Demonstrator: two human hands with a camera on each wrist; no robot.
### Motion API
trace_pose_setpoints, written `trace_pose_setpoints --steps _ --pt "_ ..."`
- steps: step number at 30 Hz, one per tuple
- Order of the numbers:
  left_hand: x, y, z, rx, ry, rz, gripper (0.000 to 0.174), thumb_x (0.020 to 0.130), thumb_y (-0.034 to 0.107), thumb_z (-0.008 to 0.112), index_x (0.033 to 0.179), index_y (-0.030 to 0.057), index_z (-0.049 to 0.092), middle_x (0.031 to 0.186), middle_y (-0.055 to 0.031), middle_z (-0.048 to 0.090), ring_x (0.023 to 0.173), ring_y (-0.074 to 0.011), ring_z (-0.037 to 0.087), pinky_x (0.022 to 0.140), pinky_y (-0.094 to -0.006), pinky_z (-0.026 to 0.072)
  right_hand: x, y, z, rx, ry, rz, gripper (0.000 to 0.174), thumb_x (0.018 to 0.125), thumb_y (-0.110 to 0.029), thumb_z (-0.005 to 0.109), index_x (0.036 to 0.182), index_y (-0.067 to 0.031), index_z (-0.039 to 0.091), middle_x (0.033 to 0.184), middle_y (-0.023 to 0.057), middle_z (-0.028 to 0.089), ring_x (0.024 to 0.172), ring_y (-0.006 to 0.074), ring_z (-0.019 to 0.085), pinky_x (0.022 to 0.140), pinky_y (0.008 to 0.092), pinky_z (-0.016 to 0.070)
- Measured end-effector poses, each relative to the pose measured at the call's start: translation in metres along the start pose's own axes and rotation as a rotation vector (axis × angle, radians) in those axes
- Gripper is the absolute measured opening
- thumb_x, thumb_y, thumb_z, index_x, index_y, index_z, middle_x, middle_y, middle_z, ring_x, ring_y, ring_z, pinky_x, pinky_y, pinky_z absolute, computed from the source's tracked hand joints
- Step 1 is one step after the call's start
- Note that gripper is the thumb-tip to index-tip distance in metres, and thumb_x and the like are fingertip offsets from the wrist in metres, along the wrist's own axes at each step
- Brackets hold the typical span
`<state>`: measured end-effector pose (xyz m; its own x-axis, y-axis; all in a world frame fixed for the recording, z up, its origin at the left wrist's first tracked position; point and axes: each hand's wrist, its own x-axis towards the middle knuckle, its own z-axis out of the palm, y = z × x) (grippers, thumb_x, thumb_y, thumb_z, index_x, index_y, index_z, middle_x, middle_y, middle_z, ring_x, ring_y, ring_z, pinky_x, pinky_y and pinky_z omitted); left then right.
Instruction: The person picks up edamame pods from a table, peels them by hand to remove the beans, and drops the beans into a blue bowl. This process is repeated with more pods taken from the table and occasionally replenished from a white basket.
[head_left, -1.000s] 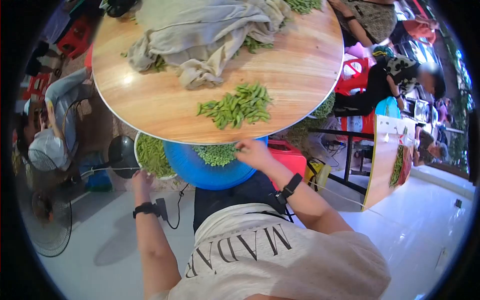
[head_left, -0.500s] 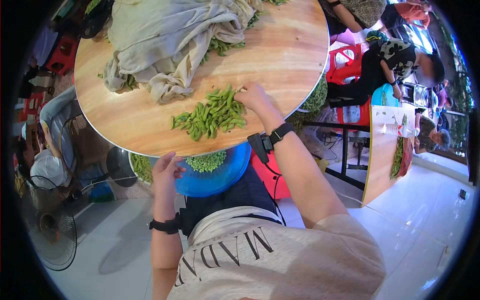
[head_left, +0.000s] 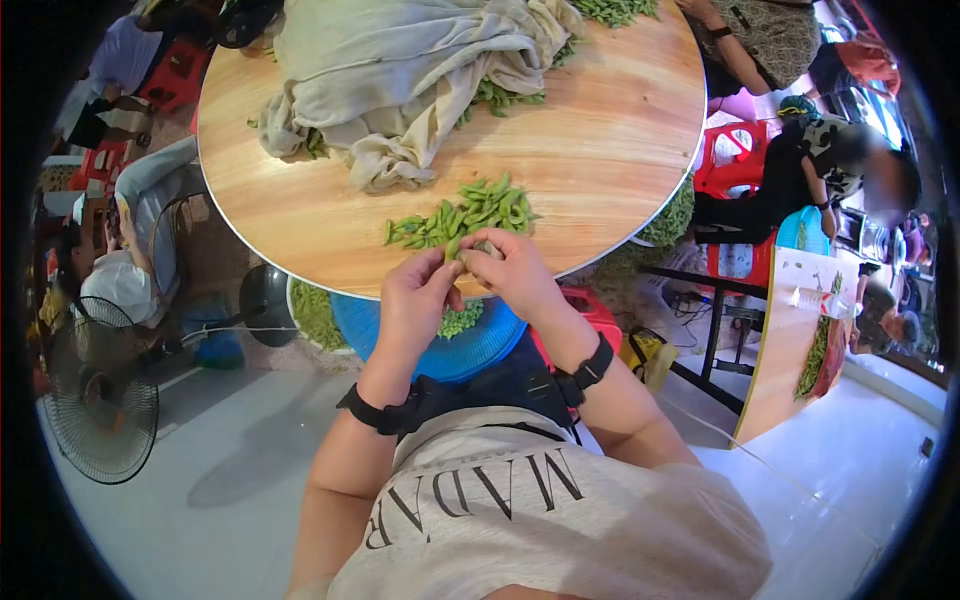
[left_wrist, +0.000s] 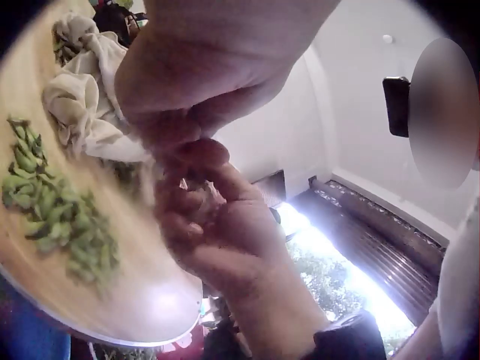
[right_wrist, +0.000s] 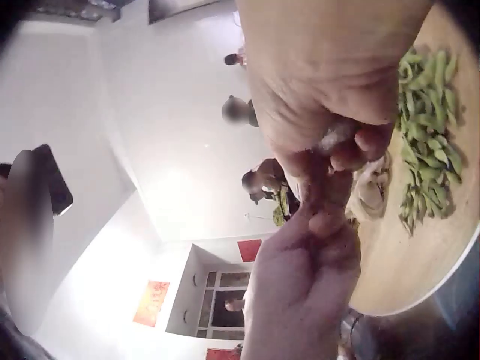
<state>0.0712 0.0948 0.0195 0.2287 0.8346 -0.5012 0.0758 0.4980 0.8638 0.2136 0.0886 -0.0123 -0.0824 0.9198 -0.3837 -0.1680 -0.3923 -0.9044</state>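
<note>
Both hands meet just above the near edge of the round table, fingertips together. A green edamame pod (head_left: 453, 247) is pinched between the left hand (head_left: 412, 292) and the right hand (head_left: 515, 277). Right behind the fingers, a loose pile of edamame pods (head_left: 490, 203) lies on the wooden tabletop (head_left: 590, 170). Below the hands, under the table's rim, a blue basket (head_left: 490, 345) rests at the lap with shelled green beans (head_left: 462, 320) in it. Both wrist views show the thumbs and fingers pressed close, largely hiding the pod. Something small and pale (right_wrist: 335, 137) shows at the right fingers.
A crumpled beige cloth (head_left: 370, 80) covers more pods farther back on the table. Left of the blue basket stands a container of green pods (head_left: 318, 318). A fan (head_left: 103, 390) is at the far left, a red stool (head_left: 590, 315) at the right. Several people sit around.
The right hand went from the blue basket to the pod pile, then back to the near table edge. The left hand rose from the lower left to meet it, and both now hold a pod.
</note>
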Motion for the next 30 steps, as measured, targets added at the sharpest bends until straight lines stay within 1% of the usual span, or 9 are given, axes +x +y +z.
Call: trace_pose_setpoints --steps 1,4,7,10,12,15,21,25,30 --pt "-0.003 0.001 -0.004 -0.007 0.043 0.003 0.020 0.081 0.008 0.056 0.097 -0.0049 0.056 0.068 -0.0050 0.059 0.049 -0.0081 0.052 0.042 -0.0182 0.0370 -0.002 0.000 0.001 -0.071 -0.022 -0.062 0.022 0.082 -0.022 0.055 0.086 -0.0007 0.059 0.061 0.0002 0.049 0.050 0.0055 0.042 0.044 0.0196 0.0327" --pt "-0.019 0.000 -0.013 -0.018 0.129 0.026 0.016 0.078 0.006 0.059 0.090 -0.0040 0.058 0.066 -0.0048 0.059 0.047 -0.0067 0.050 0.041 -0.0181 0.0359 -0.008 -0.013 -0.002 0.151 -0.131 0.105 0.028 0.087 -0.030 0.049 0.084 -0.0031 0.056 0.062 -0.0001 0.049 0.050 0.0057 0.042 0.045 0.0179 0.0319" --pt "-0.034 0.003 -0.021 0.056 0.142 0.072 0.012 0.075 0.004 0.062 0.084 -0.0034 0.059 0.067 -0.0055 0.061 0.046 -0.0053 0.048 0.040 -0.0174 0.0341 -0.017 -0.022 0.013 0.089 -0.237 0.164 0.037 0.089 -0.035 0.044 0.076 -0.0015 0.055 0.060 -0.0001 0.048 0.047 0.0052 0.041 0.043 0.0198 0.0329" --pt "-0.044 0.002 -0.027 0.207 0.163 0.138 0.014 0.073 0.003 0.065 0.083 -0.0044 0.058 0.067 -0.0055 0.061 0.048 -0.0051 0.049 0.042 -0.0175 0.0365 -0.022 -0.024 0.028 0.046 -0.273 0.160 0.038 0.089 -0.035 0.045 0.070 -0.0028 0.052 0.057 0.0002 0.047 0.044 0.0055 0.040 0.041 0.0197 0.0319" --pt "-0.050 0.001 -0.032 0.309 0.166 0.228 0.016 0.072 0.003 0.066 0.083 -0.0053 0.058 0.068 -0.0059 0.062 0.051 -0.0060 0.052 0.045 -0.0180 0.0400 -0.025 -0.024 0.036 0.070 -0.287 0.166 0.039 0.088 -0.036 0.045 0.068 -0.0033 0.050 0.056 0.0003 0.047 0.043 0.0054 0.040 0.040 0.0196 0.0313" --pt "-0.053 -0.010 -0.042 0.297 0.174 0.338 0.016 0.068 0.006 0.070 0.076 -0.0033 0.059 0.066 -0.0094 0.062 0.055 -0.0103 0.056 0.050 -0.0227 0.0454 -0.028 -0.029 0.045 0.041 -0.288 0.169 0.040 0.088 -0.037 0.045 0.067 -0.0035 0.049 0.055 0.0005 0.047 0.043 0.0053 0.040 0.039 0.0197 0.0310" --pt "-0.060 -0.009 -0.058 0.455 0.167 0.394 0.020 0.065 0.010 0.072 0.070 -0.0022 0.057 0.058 -0.0110 0.058 0.048 -0.0126 0.053 0.045 -0.0242 0.0414 -0.034 -0.033 0.059 -0.053 -0.305 0.152 0.043 0.087 -0.040 0.046 0.066 -0.0032 0.048 0.055 0.0013 0.047 0.043 0.0057 0.041 0.039 0.0207 0.0318" --pt "-0.067 -0.002 -0.064 0.484 0.169 0.406 0.023 0.063 0.014 0.074 0.067 -0.0018 0.058 0.055 -0.0110 0.055 0.045 -0.0137 0.050 0.043 -0.0250 0.0399 -0.037 -0.037 0.066 -0.126 -0.325 0.115 0.044 0.087 -0.041 0.046 0.066 -0.0029 0.048 0.054 0.0017 0.047 0.043 0.0060 0.041 0.039 0.0210 0.0323" --pt "-0.068 -0.003 -0.072 0.499 0.178 0.447 0.025 0.062 0.016 0.075 0.065 -0.0018 0.058 0.053 -0.0122 0.054 0.044 -0.0152 0.049 0.042 -0.0258 0.0392 -0.041 -0.042 0.074 -0.166 -0.308 0.089 0.040 0.088 -0.035 0.045 0.067 -0.0018 0.049 0.055 0.0021 0.048 0.044 0.0073 0.042 0.040 0.0219 0.0337"
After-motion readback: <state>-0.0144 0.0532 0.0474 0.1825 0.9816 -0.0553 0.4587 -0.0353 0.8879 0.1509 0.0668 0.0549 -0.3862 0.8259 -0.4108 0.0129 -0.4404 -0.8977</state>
